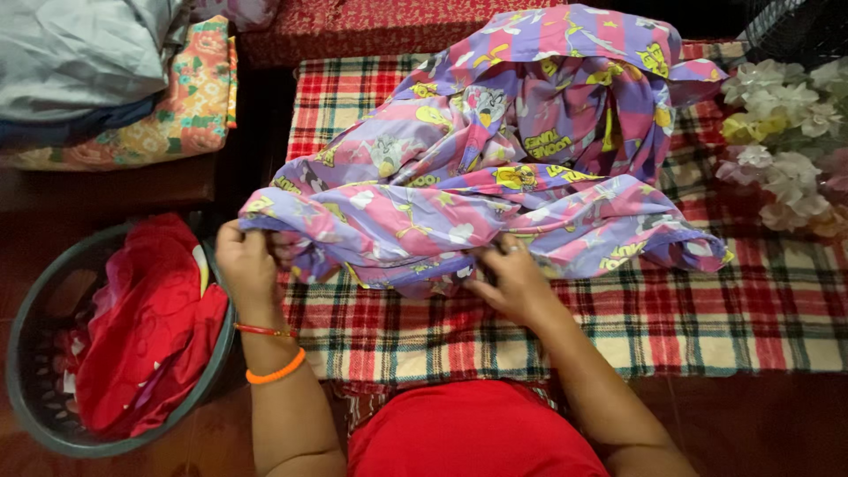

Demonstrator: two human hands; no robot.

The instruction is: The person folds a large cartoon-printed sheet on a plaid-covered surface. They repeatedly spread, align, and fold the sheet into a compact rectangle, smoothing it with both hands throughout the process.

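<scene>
So we've got the purple and pink cartoon-print cloth [495,159] lying crumpled on the red plaid blanket [689,318], nowhere near folded as far as we can judge: it's bunched in the middle and only the near edge is being dealt with. Our left hand [247,265] is clenched on the near left corner, our right hand [512,283] pinches the near hem. Left of us sits a dark basket [35,353] with red clothes [150,327], a folded stack [115,79] far left, white flowers [786,132] on the right.
</scene>
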